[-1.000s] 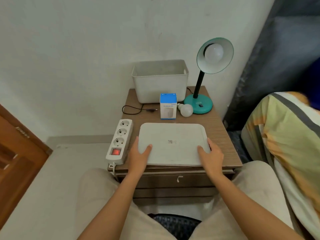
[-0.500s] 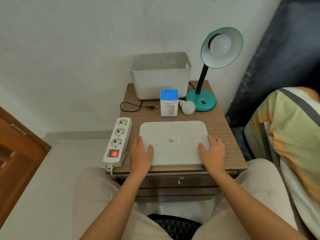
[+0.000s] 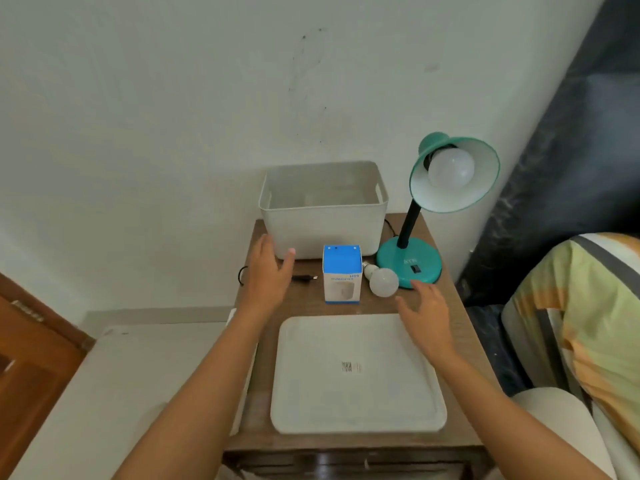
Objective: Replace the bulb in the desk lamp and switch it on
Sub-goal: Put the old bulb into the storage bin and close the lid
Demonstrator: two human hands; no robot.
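Observation:
A teal desk lamp (image 3: 410, 261) stands at the back right of the small wooden table (image 3: 446, 299), with a white bulb (image 3: 450, 168) in its shade. A loose white bulb (image 3: 382, 281) lies beside the lamp's base. My right hand (image 3: 424, 308) hovers open just in front of that loose bulb, not touching it. My left hand (image 3: 268, 271) is open near the front left corner of the white bin (image 3: 323, 223), above the lamp's black plug (image 3: 304, 278). The power strip is mostly hidden behind my left forearm.
A blue and white box (image 3: 342, 275) stands between my hands. A white tray (image 3: 356, 375) lies upside down on the near half of the table. A wall rises behind, a striped bedcover (image 3: 588, 323) lies to the right, a wooden door (image 3: 31, 358) to the left.
Both hands have left the tray's front edge and moved forward: the left toward the bin and plug, the right toward the loose bulb. The view has closed in on the table.

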